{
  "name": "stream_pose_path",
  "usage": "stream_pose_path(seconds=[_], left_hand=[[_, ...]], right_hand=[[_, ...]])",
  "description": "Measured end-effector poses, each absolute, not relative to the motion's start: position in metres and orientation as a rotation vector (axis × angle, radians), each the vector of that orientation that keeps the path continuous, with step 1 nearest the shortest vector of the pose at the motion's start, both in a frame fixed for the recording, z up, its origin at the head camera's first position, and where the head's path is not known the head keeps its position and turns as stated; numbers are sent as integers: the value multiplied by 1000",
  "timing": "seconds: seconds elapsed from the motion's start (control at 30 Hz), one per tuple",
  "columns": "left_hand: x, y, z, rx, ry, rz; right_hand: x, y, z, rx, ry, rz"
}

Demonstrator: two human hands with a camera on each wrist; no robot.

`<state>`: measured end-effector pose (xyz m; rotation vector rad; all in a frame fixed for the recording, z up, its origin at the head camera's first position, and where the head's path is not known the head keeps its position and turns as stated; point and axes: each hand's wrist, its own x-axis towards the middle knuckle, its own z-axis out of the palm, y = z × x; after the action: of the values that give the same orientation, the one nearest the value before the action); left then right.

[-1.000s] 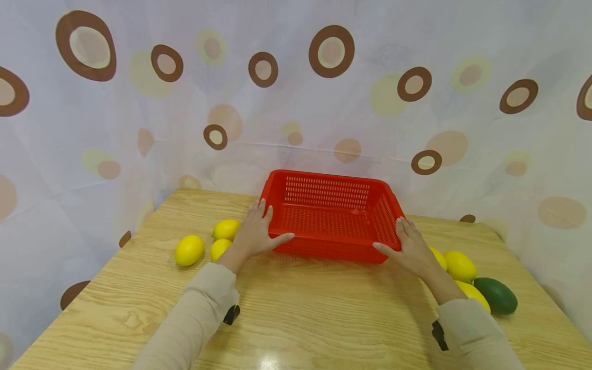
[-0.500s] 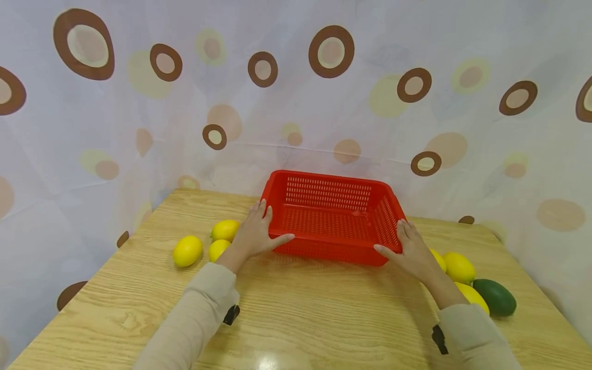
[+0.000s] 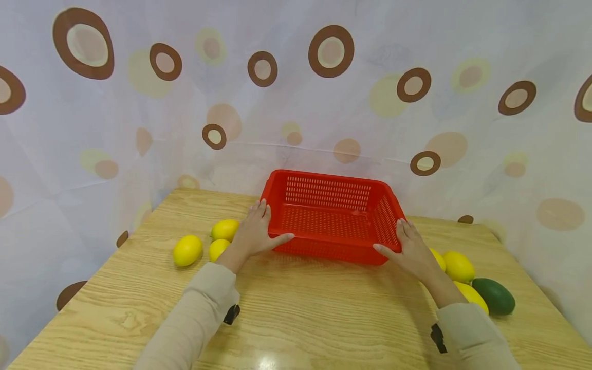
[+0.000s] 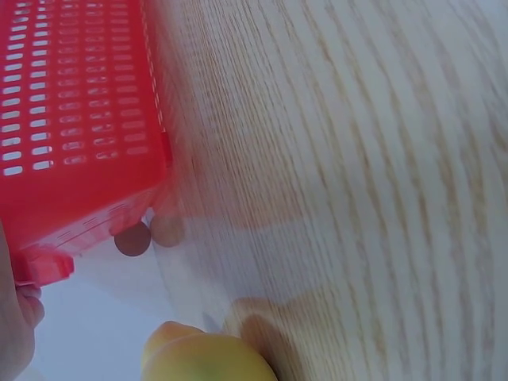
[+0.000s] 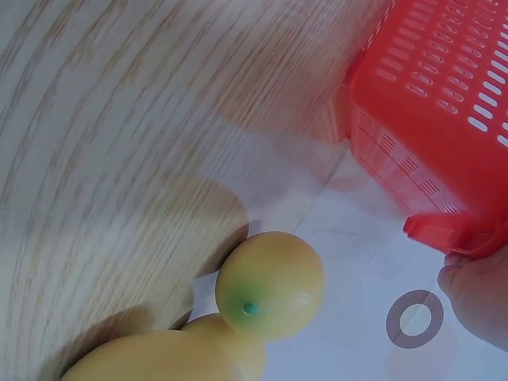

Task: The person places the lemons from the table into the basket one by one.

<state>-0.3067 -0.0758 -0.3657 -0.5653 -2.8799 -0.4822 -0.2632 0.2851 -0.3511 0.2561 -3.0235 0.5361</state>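
A red plastic basket point(image 3: 324, 246) with slotted walls stands upright on the wooden table near the curtain, its inside bare. My left hand point(image 3: 252, 231) holds its left end, thumb along the front rim. At the right end my right hand point(image 3: 411, 249) grips the rim in the same way. Both wrist views show fingertips point(image 4: 30, 305) tucked under the basket's projecting lip; the rest of each hand is mostly out of those views. Beside my left wrist lie yellow lemons point(image 3: 187, 251). More lemons point(image 3: 459, 266) lie by my right wrist, some partly hidden behind the forearm.
A dark green oval fruit point(image 3: 494, 296) rests at the far right beside the lemons. The wooden table point(image 3: 314, 318) extends in front of the basket. Behind it hangs a pale curtain point(image 3: 296, 103) with brown rings. Beige sleeves point(image 3: 194, 308) cover both forearms.
The basket and both hands hold their places. Only a very slight shift of the whole head view shows.
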Motion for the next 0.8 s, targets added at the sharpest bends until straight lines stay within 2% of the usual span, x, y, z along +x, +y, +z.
stream_pose_path(seconds=[0.8], left_hand=[[-301,-75,-365,-557,-2851,-522]], right_hand=[[-258,285,-351,252,-3007,528]])
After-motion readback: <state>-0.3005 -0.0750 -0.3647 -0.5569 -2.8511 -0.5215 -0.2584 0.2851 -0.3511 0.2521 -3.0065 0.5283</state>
